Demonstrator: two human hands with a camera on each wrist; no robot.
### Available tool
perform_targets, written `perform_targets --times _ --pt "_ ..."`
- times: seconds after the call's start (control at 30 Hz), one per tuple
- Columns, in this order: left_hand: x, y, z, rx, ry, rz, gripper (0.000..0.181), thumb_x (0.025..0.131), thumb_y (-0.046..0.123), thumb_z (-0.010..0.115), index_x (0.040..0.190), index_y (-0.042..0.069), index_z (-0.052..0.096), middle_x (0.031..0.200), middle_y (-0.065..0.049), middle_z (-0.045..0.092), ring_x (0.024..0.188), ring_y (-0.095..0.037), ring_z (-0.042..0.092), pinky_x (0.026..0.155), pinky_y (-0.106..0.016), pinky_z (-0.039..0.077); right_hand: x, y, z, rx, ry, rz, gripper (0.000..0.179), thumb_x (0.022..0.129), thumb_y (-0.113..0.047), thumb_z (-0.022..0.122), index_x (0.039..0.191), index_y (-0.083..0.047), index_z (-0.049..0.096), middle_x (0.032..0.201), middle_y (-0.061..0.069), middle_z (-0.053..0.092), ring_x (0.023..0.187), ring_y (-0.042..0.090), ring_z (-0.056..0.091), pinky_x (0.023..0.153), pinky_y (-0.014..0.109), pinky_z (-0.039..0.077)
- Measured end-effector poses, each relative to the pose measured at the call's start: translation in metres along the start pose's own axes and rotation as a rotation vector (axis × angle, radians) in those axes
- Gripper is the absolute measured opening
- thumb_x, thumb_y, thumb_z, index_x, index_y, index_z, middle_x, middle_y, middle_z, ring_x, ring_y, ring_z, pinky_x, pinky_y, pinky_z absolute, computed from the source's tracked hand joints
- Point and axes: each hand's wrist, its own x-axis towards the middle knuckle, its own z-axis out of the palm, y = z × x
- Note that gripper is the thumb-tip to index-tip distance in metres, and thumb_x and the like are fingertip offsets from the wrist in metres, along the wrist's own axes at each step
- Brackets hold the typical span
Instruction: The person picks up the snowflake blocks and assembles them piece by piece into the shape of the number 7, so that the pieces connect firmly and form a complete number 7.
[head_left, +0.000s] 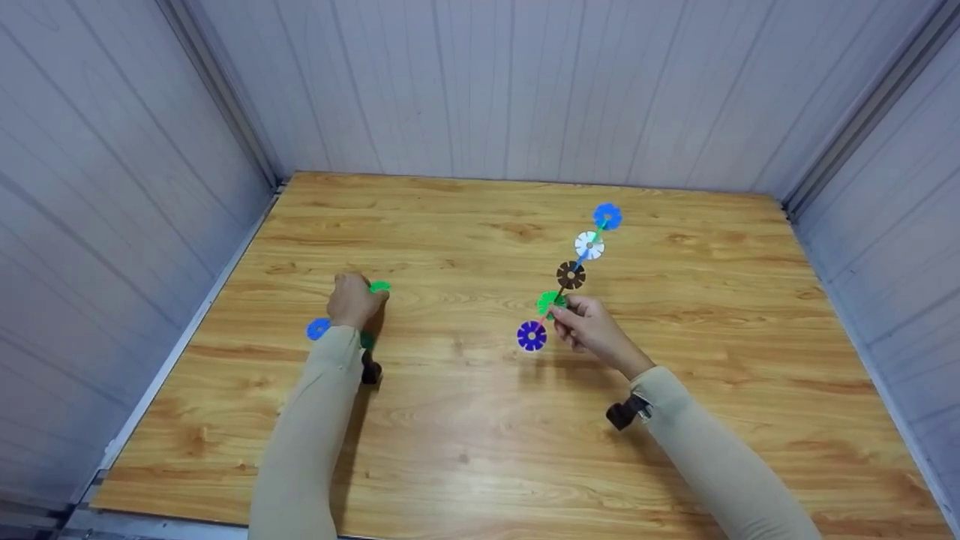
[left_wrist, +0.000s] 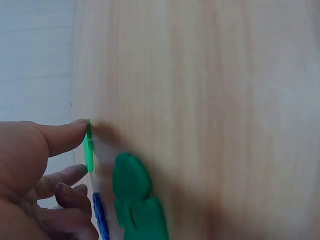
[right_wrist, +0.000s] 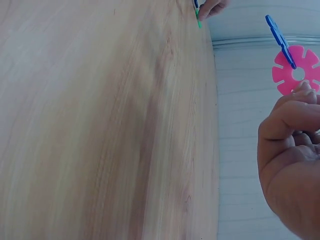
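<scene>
My left hand pinches a bright green snowflake disc by its rim, between thumb and a finger. The left wrist view gives this green disc edge-on, just at the tabletop. In my right hand is a slanting chain of slotted snowflake discs, held near a green disc. A purple-blue disc ends the chain nearest me; farther up come a brown disc, a white disc and a blue disc. A pink disc of the chain shows in the right wrist view.
Beside my left wrist a loose blue disc lies on the wooden table. A dark green disc sits partly hidden by the left sleeve. Pale panel walls bound the table at the back and both sides.
</scene>
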Motion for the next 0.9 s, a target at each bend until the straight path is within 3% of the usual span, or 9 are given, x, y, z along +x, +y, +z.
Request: perform_targets --times 0.13,0.23,0.43,0.57,0.67,0.77,0.9 --pt "-0.002 0.003 0.001 -0.031 -0.036 0.016 0.047 0.091 0.027 0.072 0.123 -0.003 0.058 0.126 -0.021 0.052 0.102 -0.034 0.056 0.086 -0.050 0.048 0.001 -0.001 0.001 0.015 0.004 0.009 0.024 0.104 -0.017 0.052 0.095 0.006 0.056 0.069 0.005 0.055 0.048 0.008 0.045 0.041 0.018 0.030" --pt "-0.003 0.008 0.004 -0.044 -0.045 0.061 0.047 0.088 0.025 0.075 0.123 -0.001 0.056 0.121 -0.019 0.058 0.106 -0.034 0.058 0.089 -0.051 0.047 0.002 -0.002 0.001 0.023 0.010 0.008 0.023 0.104 -0.015 0.052 0.094 0.005 0.056 0.068 0.005 0.055 0.047 0.007 0.045 0.041 0.018 0.030" --pt "-0.011 0.017 0.012 -0.080 -0.057 0.156 0.040 0.089 0.019 0.073 0.121 0.004 0.053 0.093 -0.012 0.062 0.078 -0.025 0.055 0.072 -0.043 0.048 0.002 -0.001 0.002 0.041 0.004 0.020 0.027 0.105 -0.016 0.051 0.099 0.010 0.054 0.070 0.007 0.054 0.048 0.007 0.044 0.041 0.019 0.030" --pt "-0.019 0.028 0.019 -0.188 -0.079 0.203 0.037 0.091 0.015 0.070 0.124 0.004 0.055 0.102 -0.011 0.060 0.085 -0.023 0.056 0.074 -0.040 0.049 0.004 0.000 0.000 0.078 0.026 0.022 0.026 0.105 -0.018 0.051 0.101 0.007 0.056 0.071 0.007 0.054 0.050 0.008 0.045 0.041 0.021 0.028" --pt "-0.029 0.041 0.028 -0.309 -0.113 0.264 0.029 0.094 0.014 0.067 0.119 0.002 0.059 0.105 -0.012 0.061 0.080 -0.025 0.061 0.067 -0.039 0.052 0.005 0.000 -0.001 0.103 0.062 0.016 0.025 0.105 -0.019 0.051 0.100 0.004 0.057 0.070 0.005 0.054 0.050 0.009 0.045 0.041 0.022 0.028" --pt "-0.043 0.056 0.037 -0.413 -0.152 0.345 0.017 0.096 0.015 0.066 0.109 0.004 0.063 0.099 -0.009 0.063 0.070 -0.023 0.061 0.059 -0.035 0.052 0.006 0.001 -0.001 0.123 0.092 0.015 0.023 0.105 -0.018 0.051 0.099 0.002 0.059 0.070 0.004 0.054 0.050 0.009 0.044 0.040 0.020 0.030" --pt "-0.063 0.074 0.047 -0.457 -0.154 0.460 0.007 0.096 0.016 0.066 0.100 0.009 0.066 0.089 -0.003 0.064 0.070 -0.018 0.058 0.062 -0.032 0.050 0.007 0.002 -0.001 0.144 0.112 0.011 0.021 0.105 -0.017 0.051 0.099 -0.001 0.062 0.070 0.004 0.054 0.049 0.008 0.044 0.041 0.019 0.032"
